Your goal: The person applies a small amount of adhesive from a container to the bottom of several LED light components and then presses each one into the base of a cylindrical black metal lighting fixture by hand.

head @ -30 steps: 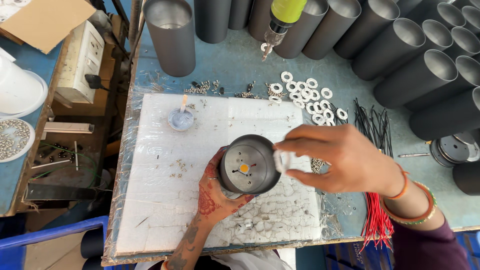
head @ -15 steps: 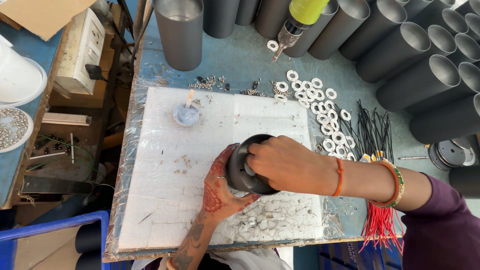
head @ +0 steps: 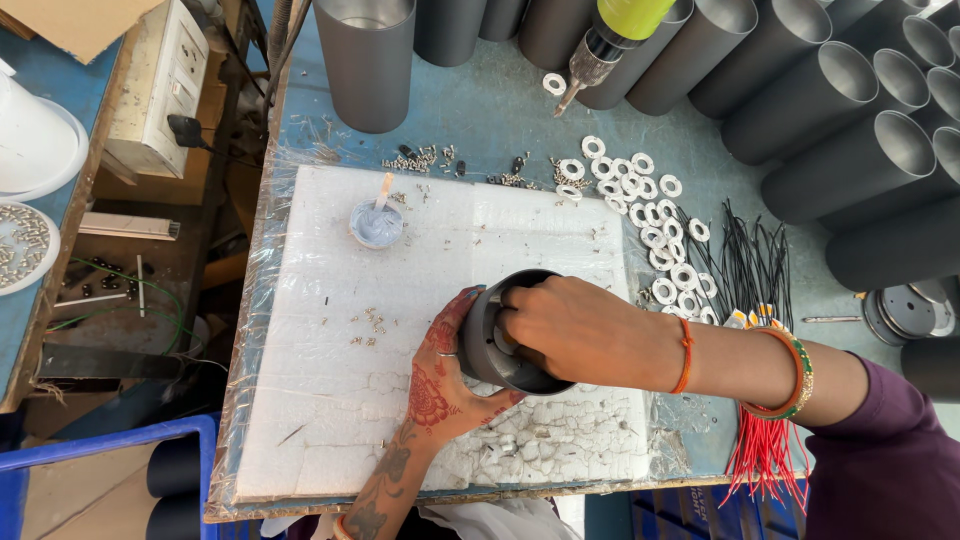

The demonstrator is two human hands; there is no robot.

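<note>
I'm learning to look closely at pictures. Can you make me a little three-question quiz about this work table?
1. True or false: the right hand reaches into the dark round housing.
2. What does the left hand do? A) steadies the housing B) holds a white ring C) rests flat on the foam
3. Fill in: the small cup of paste sits on the white ____ board.

Key: 1 true; 2 A; 3 foam.
</note>
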